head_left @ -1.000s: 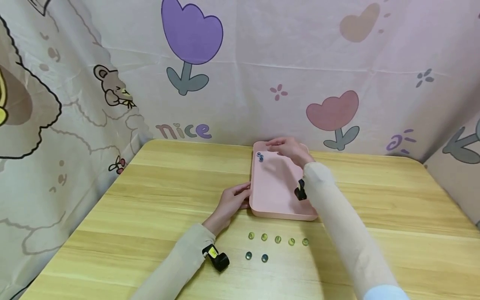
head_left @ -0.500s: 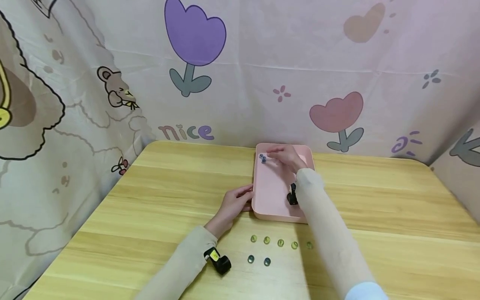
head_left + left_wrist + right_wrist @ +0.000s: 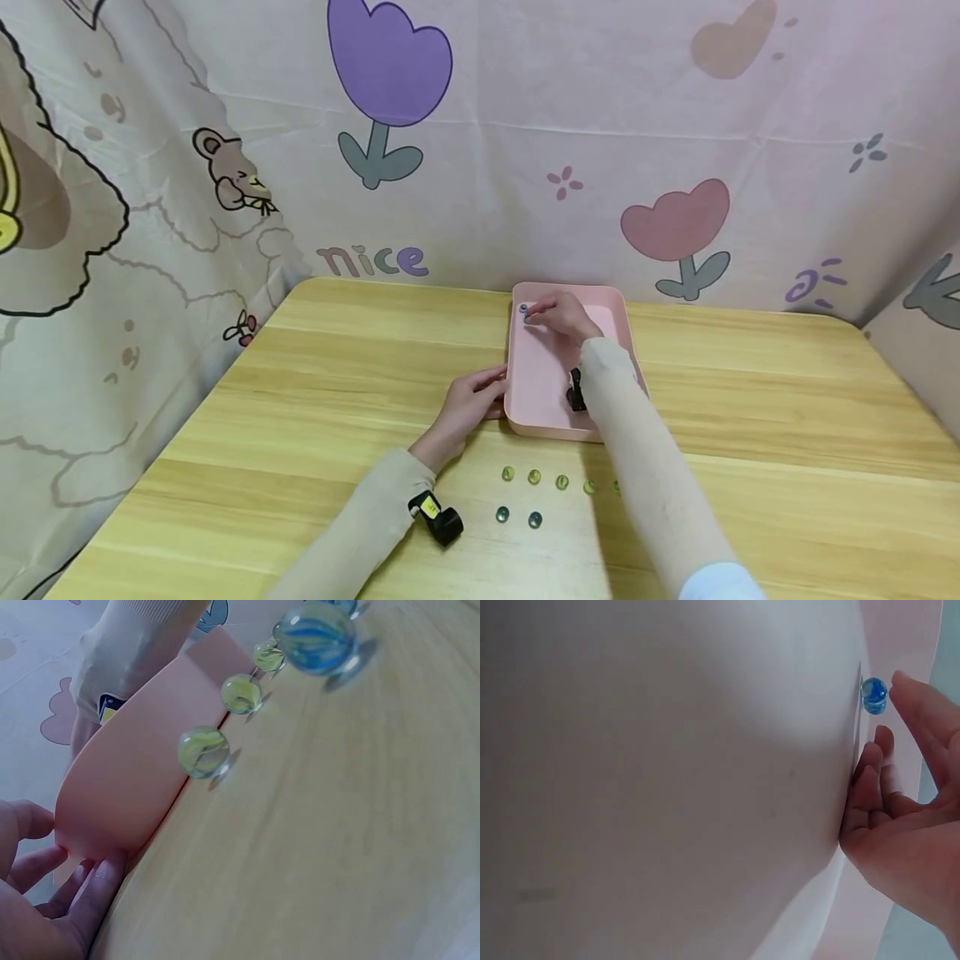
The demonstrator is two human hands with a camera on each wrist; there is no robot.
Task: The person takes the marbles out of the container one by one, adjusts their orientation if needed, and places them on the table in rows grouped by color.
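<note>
In the head view a shallow pink tray [image 3: 540, 375] lies on the table. My left hand [image 3: 462, 410] touches its left side wall; the left wrist view shows the fingertips against the outside of the wall. My right hand [image 3: 562, 315] is over the far part of the tray, low down. Small blue marbles [image 3: 523, 308] lie at the tray's far left corner, partly hidden by its fingers. In the right wrist view a blue marble [image 3: 874, 690] is beside a fingertip, the fingers spread and not visibly gripping it.
On the table in front of the tray, several yellow-green marbles [image 3: 562, 482] form a row, one partly behind the right sleeve. Two blue-green marbles [image 3: 502, 514] sit nearer me. A patterned curtain [image 3: 480, 167] hangs behind the wooden table [image 3: 360, 358].
My right hand has moved left and slightly down inside the tray, to the blue marbles, partly covering them. The left hand stays at the tray's side.
</note>
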